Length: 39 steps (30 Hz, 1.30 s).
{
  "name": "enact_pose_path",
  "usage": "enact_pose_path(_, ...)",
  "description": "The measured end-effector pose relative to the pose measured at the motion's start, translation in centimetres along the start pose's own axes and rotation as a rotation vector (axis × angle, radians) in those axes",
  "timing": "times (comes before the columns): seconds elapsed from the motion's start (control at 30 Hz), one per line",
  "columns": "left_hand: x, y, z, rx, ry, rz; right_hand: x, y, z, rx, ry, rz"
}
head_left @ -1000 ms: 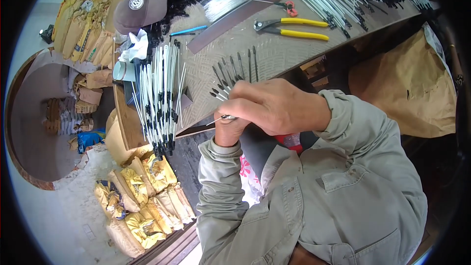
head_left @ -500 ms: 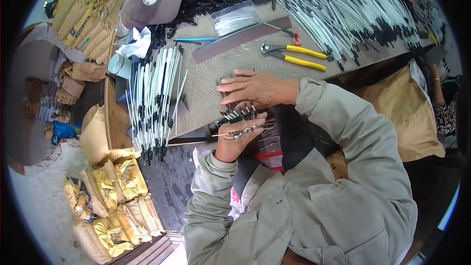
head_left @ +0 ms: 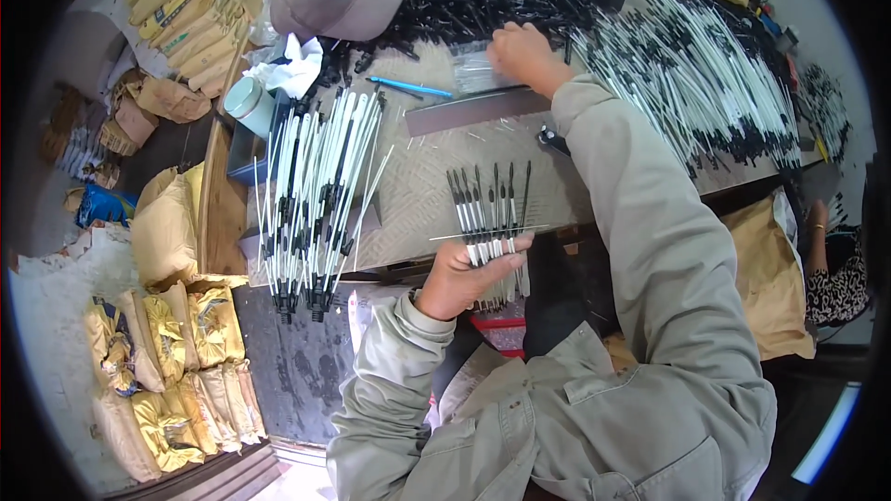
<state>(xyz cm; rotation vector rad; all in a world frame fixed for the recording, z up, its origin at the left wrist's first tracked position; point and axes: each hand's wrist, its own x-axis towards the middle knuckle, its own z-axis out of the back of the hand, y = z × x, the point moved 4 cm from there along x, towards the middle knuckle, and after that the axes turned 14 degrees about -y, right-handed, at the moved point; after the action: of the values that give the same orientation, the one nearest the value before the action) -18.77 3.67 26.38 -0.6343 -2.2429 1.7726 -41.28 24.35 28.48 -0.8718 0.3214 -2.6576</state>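
Observation:
My left hand (head_left: pixel 464 276) is closed around a row of thin black-and-white rods (head_left: pixel 475 223). They fan upright with dark tips pointing away from me, and a slim pale stick (head_left: pixel 450 237) lies across them by my thumb. My right hand (head_left: pixel 524 56) reaches to the far side of the table, over a clear bag of thin white sticks (head_left: pixel 471 72). Its fingers are bent inward and partly hidden, so I cannot make out what they pinch. A flat brown strip (head_left: pixel 455 115) lies just nearer than that bag.
Bundled white-and-black rods (head_left: pixel 320 195) overhang the table's left edge. More white rods (head_left: pixel 696 83) are heaped at right, black parts (head_left: pixel 464 0) at the back. A cap (head_left: pixel 339 2), a jar (head_left: pixel 249 104) and a blue pen (head_left: pixel 408 87) stand or lie at left. My sleeve covers most of the pliers (head_left: pixel 554 139).
My right hand has left the rods beside my left hand and reached away to the clear bag. The rods in my left hand now show fanned with tips away. The view has shifted.

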Motion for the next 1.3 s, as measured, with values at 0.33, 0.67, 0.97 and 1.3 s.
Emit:
enact_pose_path(0.33,0.4,-0.1,-0.2,0.022,0.018,-0.018,-2.2,-0.7,5.2,0.608,-0.337,-0.223)
enact_pose_path(0.67,0.2,-1.0,-0.9,0.124,-0.084,-0.109,-13.8,6.6,20.2,0.883,-0.448,-0.244)
enact_pose_path(0.97,0.0,-0.8,-0.9,0.135,-0.055,-0.108,-15.1,6.8,20.2,0.694,-0.472,-0.287)
enact_pose_path(1.3,0.2,-0.7,-0.8,0.118,-0.050,-0.090,-14.7,7.0,20.6,0.678,-0.453,-0.235)
